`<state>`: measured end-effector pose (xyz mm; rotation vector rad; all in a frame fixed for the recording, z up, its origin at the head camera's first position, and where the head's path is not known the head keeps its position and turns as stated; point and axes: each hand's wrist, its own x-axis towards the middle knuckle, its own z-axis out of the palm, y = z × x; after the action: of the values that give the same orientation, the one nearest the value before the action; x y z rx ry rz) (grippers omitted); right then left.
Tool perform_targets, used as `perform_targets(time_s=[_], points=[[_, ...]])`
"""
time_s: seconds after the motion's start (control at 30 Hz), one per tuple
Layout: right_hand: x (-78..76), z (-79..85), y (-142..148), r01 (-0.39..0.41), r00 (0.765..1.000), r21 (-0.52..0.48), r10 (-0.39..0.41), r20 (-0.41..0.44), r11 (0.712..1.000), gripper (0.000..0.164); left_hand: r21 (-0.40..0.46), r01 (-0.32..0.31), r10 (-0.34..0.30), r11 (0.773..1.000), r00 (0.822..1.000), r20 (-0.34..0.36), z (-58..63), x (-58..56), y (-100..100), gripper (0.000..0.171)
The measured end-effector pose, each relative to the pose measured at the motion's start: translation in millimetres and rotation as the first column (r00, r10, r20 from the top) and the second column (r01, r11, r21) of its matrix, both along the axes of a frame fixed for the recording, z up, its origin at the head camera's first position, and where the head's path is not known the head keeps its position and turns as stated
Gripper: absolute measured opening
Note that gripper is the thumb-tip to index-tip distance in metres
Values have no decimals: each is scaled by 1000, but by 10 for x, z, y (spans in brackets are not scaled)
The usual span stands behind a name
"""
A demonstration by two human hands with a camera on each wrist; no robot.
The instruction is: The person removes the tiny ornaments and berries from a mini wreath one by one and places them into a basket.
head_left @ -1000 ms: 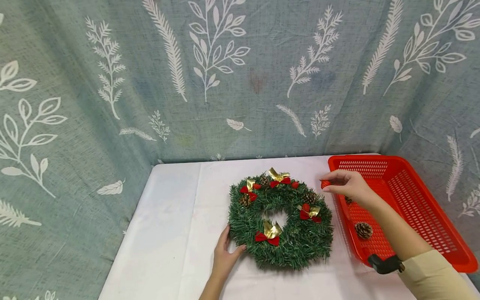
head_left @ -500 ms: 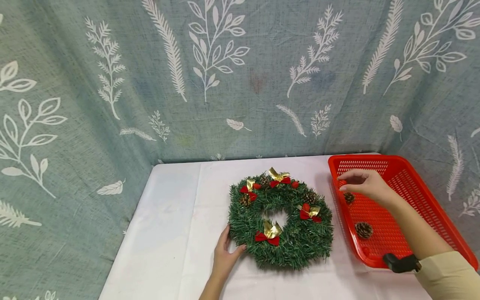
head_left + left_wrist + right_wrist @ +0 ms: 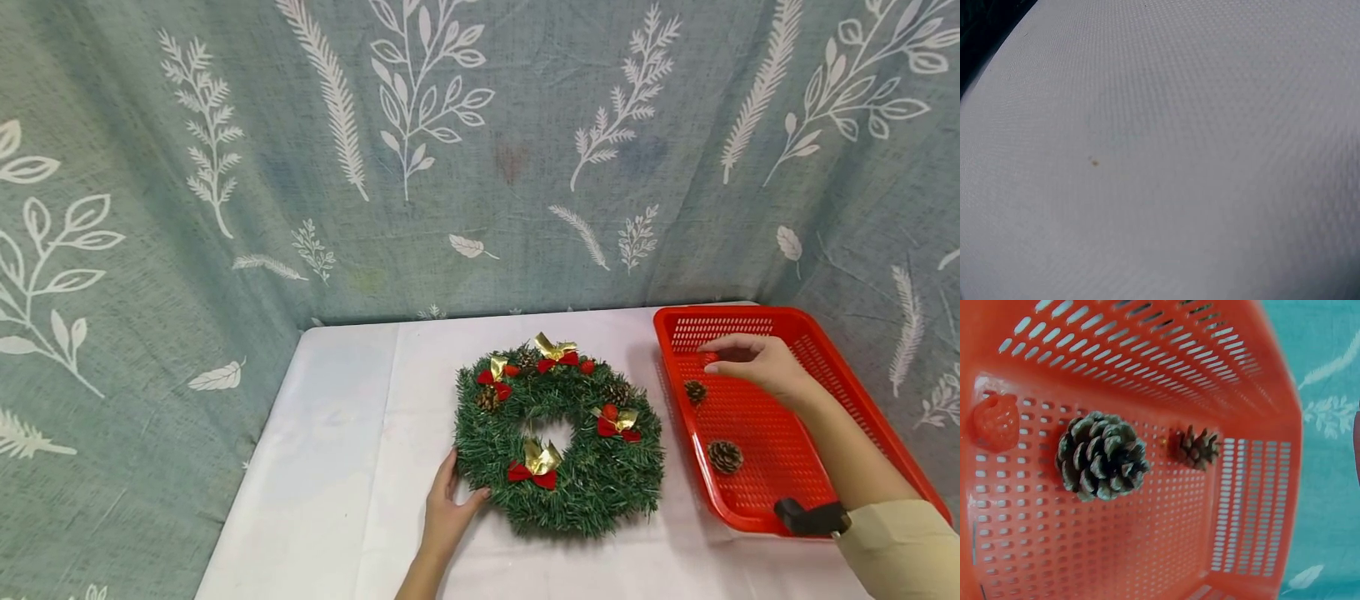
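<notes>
My left hand [image 3: 447, 515] rests at the lower left edge of a green Christmas wreath [image 3: 607, 487], thumb and fingers spread against its needles. Bows in red and gold, small pinecones and red berries decorate the wreath. My right hand [image 3: 765, 367] pinches a red artificial berry [image 3: 709, 358] between thumb and fingertips, above the red plastic basket [image 3: 885, 454]. Inside the basket lie a larger pinecone [image 3: 1100, 456], a smaller pinecone [image 3: 1198, 449] and another red berry [image 3: 997, 423]. The left wrist view shows only white cloth, with that hand out of sight.
A white cloth [image 3: 330, 467] covers the table under the wreath and basket. Behind it hangs a grey-green curtain [image 3: 525, 275] with white leaf prints. The basket's raised rim stands at the right of the wreath.
My right hand has moved right, from beside the wreath to over the basket, still pinching the red berry. The left hand and wreath keep their places; the head view has shifted slightly.
</notes>
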<state>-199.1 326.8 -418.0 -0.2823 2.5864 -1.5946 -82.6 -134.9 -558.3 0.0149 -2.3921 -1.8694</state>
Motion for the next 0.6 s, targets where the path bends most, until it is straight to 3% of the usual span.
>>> perform_targets(time_s=[0.53,0.6], points=[[-53,-230,226,128,991,-8,-127,49,992,39,-4,6,-6,1000,1000,-20,4,-5,5,81],[-70,-268,255,137,989,0,-136,61,991,42,-2,-3,3,1000,1000,-28,-60,-20,-1,81]])
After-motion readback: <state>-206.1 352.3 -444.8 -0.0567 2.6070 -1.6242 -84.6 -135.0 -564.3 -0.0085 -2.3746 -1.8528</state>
